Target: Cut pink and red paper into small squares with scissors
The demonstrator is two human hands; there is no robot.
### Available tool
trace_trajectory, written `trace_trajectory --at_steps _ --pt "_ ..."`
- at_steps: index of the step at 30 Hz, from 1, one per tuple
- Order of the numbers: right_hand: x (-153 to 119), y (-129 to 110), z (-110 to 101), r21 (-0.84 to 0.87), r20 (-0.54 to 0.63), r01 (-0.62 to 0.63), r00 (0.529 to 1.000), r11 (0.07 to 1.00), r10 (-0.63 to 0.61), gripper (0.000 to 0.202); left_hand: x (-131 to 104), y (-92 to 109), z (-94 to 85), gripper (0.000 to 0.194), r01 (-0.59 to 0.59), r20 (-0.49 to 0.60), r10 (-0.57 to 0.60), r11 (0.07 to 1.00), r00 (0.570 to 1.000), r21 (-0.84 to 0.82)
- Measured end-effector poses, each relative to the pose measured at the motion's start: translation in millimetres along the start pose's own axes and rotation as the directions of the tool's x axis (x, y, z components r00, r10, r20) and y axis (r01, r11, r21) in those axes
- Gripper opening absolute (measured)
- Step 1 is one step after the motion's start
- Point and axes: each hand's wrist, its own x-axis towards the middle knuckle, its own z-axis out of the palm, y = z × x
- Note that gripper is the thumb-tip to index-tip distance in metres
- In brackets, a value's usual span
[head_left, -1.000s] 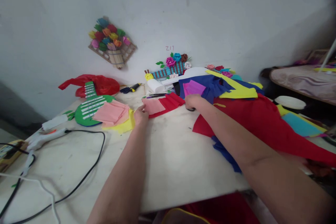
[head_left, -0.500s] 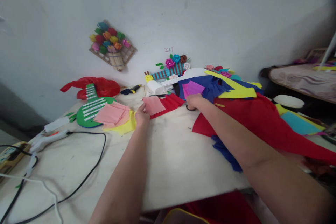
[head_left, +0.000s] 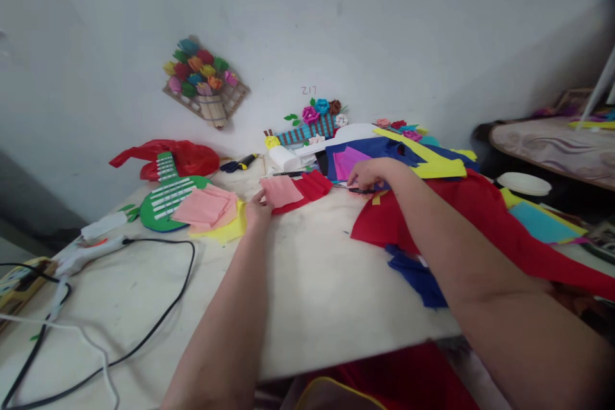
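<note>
My left hand point(head_left: 259, 210) pinches the left edge of a pink crepe paper piece point(head_left: 282, 192), which overlaps a red strip point(head_left: 314, 188) on the table. Over at the right, my right hand point(head_left: 366, 174) is beside the magenta paper point(head_left: 346, 163), its fingers at the black handles of scissors point(head_left: 360, 191); whether they grip the handles is unclear. Blue paper point(head_left: 384, 152) lies behind that hand, and a large red sheet point(head_left: 384, 221) spreads under the right forearm.
On the left are a green guitar-shaped craft point(head_left: 163, 206), more pink paper point(head_left: 204, 207), a glue gun point(head_left: 91, 253) with a black cable, and pliers point(head_left: 239, 163). A white lid point(head_left: 523, 184) and yellow paper point(head_left: 439, 168) lie right.
My right hand has moved slightly right, and the dark scissor handles shifted right with it. My left hand stays at the pink paper.
</note>
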Motion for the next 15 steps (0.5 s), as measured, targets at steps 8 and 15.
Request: trace_trajectory --at_steps 8,15 --pt "-3.8 36.8 -15.4 0.197 0.238 0.083 0.963 0.977 -0.13 0.03 0.9 -1.9 -1.6 0.066 0.007 0.021 -0.005 0.999 1.0 -0.05" --pt "-4.9 15.8 7.0 0.507 0.206 0.178 0.925 0.843 -0.319 0.028 5.5 -6.9 -3.4 0.061 0.053 0.058 -0.042 0.977 0.997 -0.207"
